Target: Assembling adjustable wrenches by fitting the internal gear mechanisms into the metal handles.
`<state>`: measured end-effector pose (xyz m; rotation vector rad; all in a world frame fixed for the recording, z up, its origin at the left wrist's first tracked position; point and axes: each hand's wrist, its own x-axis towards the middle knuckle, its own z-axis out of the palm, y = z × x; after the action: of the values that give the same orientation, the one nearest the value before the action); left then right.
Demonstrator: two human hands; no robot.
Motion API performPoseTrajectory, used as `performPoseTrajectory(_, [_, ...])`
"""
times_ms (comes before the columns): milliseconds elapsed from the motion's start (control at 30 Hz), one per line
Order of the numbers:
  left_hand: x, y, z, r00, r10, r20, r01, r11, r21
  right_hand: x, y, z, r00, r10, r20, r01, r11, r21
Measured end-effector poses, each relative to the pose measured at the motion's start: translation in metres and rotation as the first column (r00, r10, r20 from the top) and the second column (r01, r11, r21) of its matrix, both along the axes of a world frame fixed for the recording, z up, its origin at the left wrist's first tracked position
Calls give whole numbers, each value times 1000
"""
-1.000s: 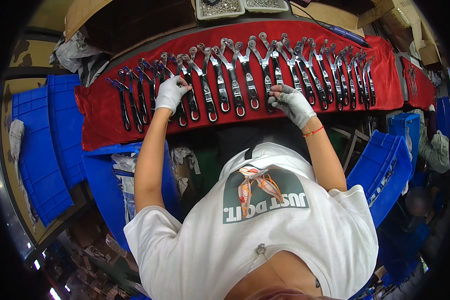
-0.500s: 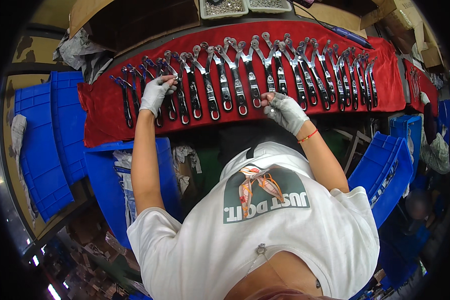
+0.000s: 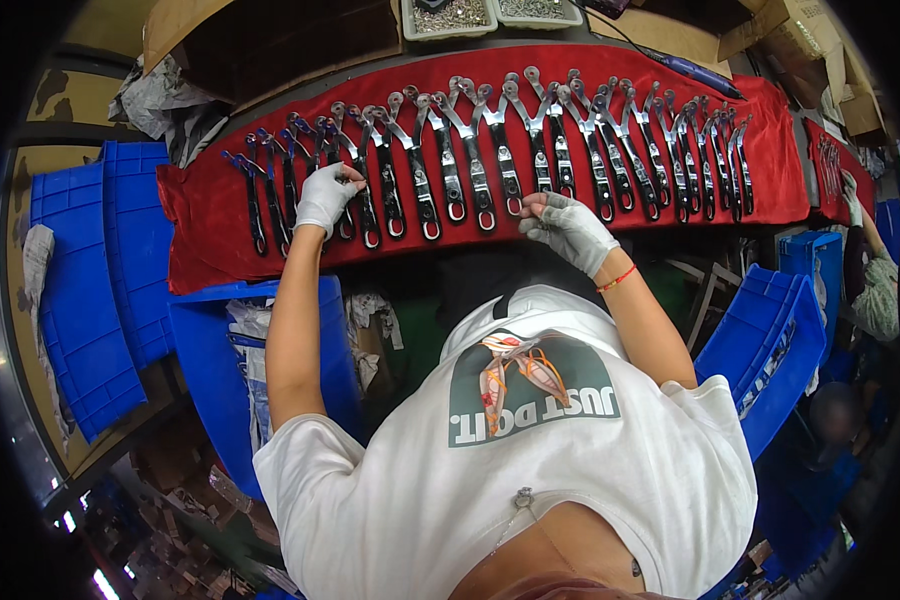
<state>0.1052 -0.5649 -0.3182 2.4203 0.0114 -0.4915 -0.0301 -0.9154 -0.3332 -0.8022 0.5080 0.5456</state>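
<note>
Many slim metal tool parts with black handles, rounded heads and looped ends lie in a row on a red cloth (image 3: 240,222); several neighbouring heads meet in Y shapes. My left hand (image 3: 327,198), in a pale glove with bare fingertips, hovers over the left part of the row. Its thumb and fingers are pinched together beside a black handle (image 3: 366,215); what they hold, if anything, is too small to see. My right hand (image 3: 570,230), gloved alike, is at the cloth's near edge, close to the looped end of another handle (image 3: 510,180). Its fingertips are also pressed together, their contents hidden.
Two white trays (image 3: 450,22) of small metal pieces stand behind the cloth. A dark blue pen-like tool with a cord (image 3: 705,75) lies at the far right. Blue bins (image 3: 770,350) flank me on both sides. A co-worker's gloved hand (image 3: 851,195) shows at far right.
My left hand has shifted slightly right and nearer to me along the row. My right hand has moved slightly left. The co-worker's hand at far right has risen toward the cloth.
</note>
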Motion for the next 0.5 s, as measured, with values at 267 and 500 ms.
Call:
performPoseTrajectory(267, [-1,-1,3,999,-21,30,18,997,77,-2,4,5,1000,12,-7,-12,1000,-9])
performPoseTrajectory(500, [6,-18,-11,976,-181,120,157,970,186,-4,8,4,999,39,-14,-40,998,-44])
